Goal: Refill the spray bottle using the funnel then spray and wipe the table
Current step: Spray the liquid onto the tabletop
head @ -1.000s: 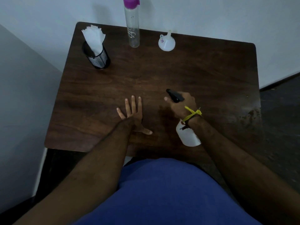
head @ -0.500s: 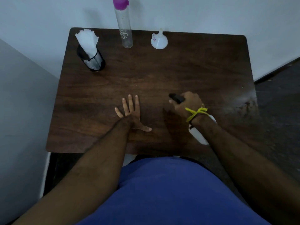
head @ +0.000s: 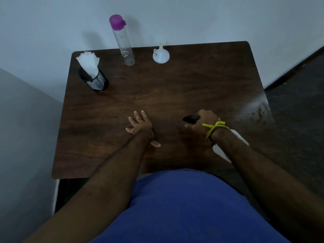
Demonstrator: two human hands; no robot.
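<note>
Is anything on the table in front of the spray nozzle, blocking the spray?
Nothing visible. The right hand holds the spray bottle with its nozzle aimed left over bare table; the left hand lies nearer, flat.

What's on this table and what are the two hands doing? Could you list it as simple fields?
table: dark wood, against a wall
right hand: grips the spray bottle by its black head, nozzle pointing left
left hand: flat on the table, fingers spread
funnel: white, upside down at the back edge
tall bottle: clear, purple cap, back edge
tissue holder: black mesh cup with white tissues, back left
</note>
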